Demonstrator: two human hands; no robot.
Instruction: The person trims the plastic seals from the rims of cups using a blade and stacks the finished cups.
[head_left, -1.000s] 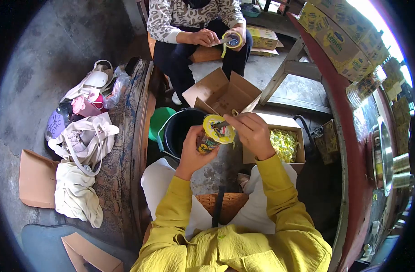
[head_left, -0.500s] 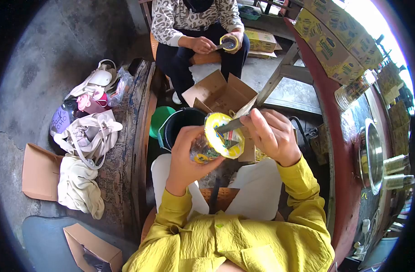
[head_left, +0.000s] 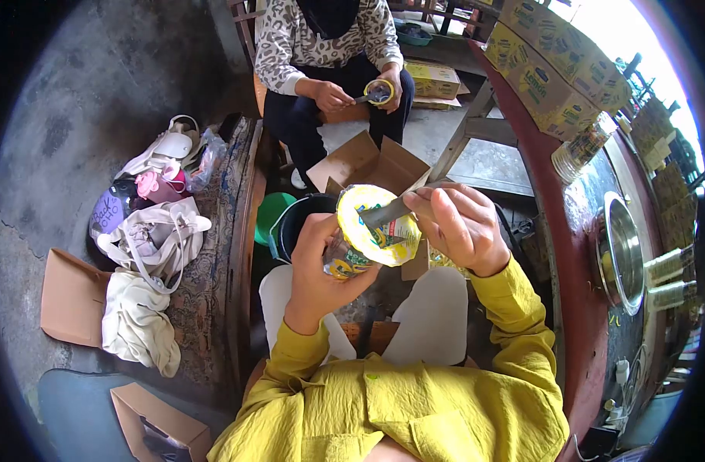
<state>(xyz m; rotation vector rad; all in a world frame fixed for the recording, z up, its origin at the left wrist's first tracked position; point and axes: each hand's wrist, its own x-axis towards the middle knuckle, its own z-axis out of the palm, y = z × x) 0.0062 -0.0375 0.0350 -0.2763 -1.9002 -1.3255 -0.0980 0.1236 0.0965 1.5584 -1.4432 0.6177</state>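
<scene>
My left hand is wrapped around a clear plastic drink cup with printed sides, tilted so its top faces right. A yellow and white film lid covers the cup's mouth, its edge flaring past the rim. In my right hand is a knife, pinched near the handle end. The grey blade lies across the lid; whether its tip has gone through the film I cannot tell. My right fingers hide most of the handle.
Beyond my knees stand an open cardboard box and a dark bucket. Opposite sits a person holding a similar cup and knife. A counter with lemon cartons and a steel basin runs along the right; bags lie left.
The camera view has shifted slightly. The knife blade now lies flatter and further across the lid. Both hands keep their grips, and the cup has tipped a little.
</scene>
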